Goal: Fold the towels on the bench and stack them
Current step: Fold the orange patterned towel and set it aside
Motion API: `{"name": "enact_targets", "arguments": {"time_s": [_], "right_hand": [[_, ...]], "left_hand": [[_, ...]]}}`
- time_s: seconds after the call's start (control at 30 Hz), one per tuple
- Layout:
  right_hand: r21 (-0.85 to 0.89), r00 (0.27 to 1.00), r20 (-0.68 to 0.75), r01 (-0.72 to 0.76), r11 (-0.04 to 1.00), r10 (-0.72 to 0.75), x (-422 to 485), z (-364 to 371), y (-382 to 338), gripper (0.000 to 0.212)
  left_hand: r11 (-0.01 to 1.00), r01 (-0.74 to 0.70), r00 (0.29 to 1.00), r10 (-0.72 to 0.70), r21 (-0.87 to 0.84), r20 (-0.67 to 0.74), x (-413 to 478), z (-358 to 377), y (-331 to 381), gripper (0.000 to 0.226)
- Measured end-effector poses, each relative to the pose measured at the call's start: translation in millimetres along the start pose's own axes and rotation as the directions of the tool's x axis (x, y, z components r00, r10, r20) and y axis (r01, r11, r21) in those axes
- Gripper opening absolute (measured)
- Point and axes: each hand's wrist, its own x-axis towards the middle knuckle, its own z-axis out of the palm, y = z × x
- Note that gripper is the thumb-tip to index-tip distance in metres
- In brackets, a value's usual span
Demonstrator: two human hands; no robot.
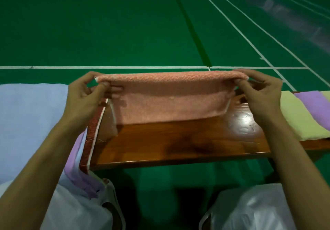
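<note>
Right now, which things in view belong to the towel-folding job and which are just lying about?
Job: peach terry towel, left hand, right hand, brown wooden bench, pale blue towel, folded yellow towel, folded lilac towel.
Lying about: two white plastic bags, green court floor.

- The table [178,140] runs left to right in front of the person, with the floor [125,33] behind and below it.
- The held towel [169,97] hangs above the table's middle, its top edge stretched between both grips and its lower edge reaching the tabletop.
- The left grip [85,94] pinches its upper left corner, and the right grip [259,94] pinches its upper right.
- A loose pile of towels [26,115] covers the table's left end, under the left forearm, spilling over the near edge.
- An edged towel [91,136] lies along that pile's right side, just beside the held towel.
- Folded towels [300,115] lie on the right end, right of the right grip.
- Two bags sit nearer than the table's front edge, the left bag [75,208] and the right bag [250,210] well apart.
</note>
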Motion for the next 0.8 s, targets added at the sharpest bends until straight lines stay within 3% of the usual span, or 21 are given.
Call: {"name": "enact_targets", "arguments": {"time_s": [0.1,0.2,0.3,0.37,0.4,0.43,0.5,0.57,0.67,0.73,0.8], "right_hand": [[0.043,0.997,0.055,0.051,0.998,-0.053,-6.2,-8.9,4.0,0.033],[-0.103,0.944,0.315,-0.067,0.992,0.097,-17.9,-25.5,18.1,0.047],[-0.448,0.732,0.542,-0.165,0.878,0.414,-24.9,-35.5,30.8,0.044],[-0.626,0.639,0.508,-0.187,0.757,0.577,-24.3,-39.3,38.9,0.039],[-0.677,0.668,0.441,-0.191,0.711,0.6,-22.9,-40.0,43.9,0.039],[-0.72,0.744,0.348,-0.178,0.671,0.571,-20.4,-39.9,48.6,0.037],[-0.802,0.91,0.154,-0.113,0.587,0.385,-17.1,-32.6,54.0,0.026],[-0.829,0.984,0.052,-0.052,0.556,0.17,-22.0,-11.0,50.9,0.015],[-0.762,0.987,0.11,0.008,0.648,0.117,-36.5,42.7,45.8,0.03],[-0.744,0.934,0.31,0.122,0.657,0.177,-50.8,80.5,47.4,0.052],[-0.741,0.835,0.507,0.298,0.602,0.212,-63.5,110.0,54.9,0.068]], "left_hand": [[0.995,-0.007,1.0,0.01,0.098,-0.027,-7.9,-12.3,-0.9,0.012],[0.935,0.047,0.987,-0.097,0.351,0.127,-21.2,-21.3,-12.8,0.021],[0.712,0.018,0.886,-0.337,0.702,0.319,-26.5,-22.6,-28.3,0.014],[0.608,-0.022,0.858,-0.396,0.793,0.328,-24.4,-22.2,-35.2,0.011],[0.591,-0.028,0.885,-0.36,0.806,0.295,-22.6,-20.7,-36.4,0.017],[0.586,-0.036,0.927,-0.284,0.809,0.246,-20.7,-18.6,-37.4,0.025],[0.59,-0.066,0.985,-0.088,0.805,0.145,-19.7,-8.8,-37.4,0.032],[0.603,-0.127,0.992,0.08,0.788,0.099,-21.7,9.7,-38.6,0.029],[0.58,-0.234,0.972,0.135,0.78,0.192,-28.0,50.7,-46.4,0.043],[0.572,-0.281,0.951,0.056,0.77,0.305,-37.4,78.6,-54.1,0.059],[0.524,-0.359,0.906,-0.004,0.772,0.424,-45.8,97.5,-67.8,0.067]]}}
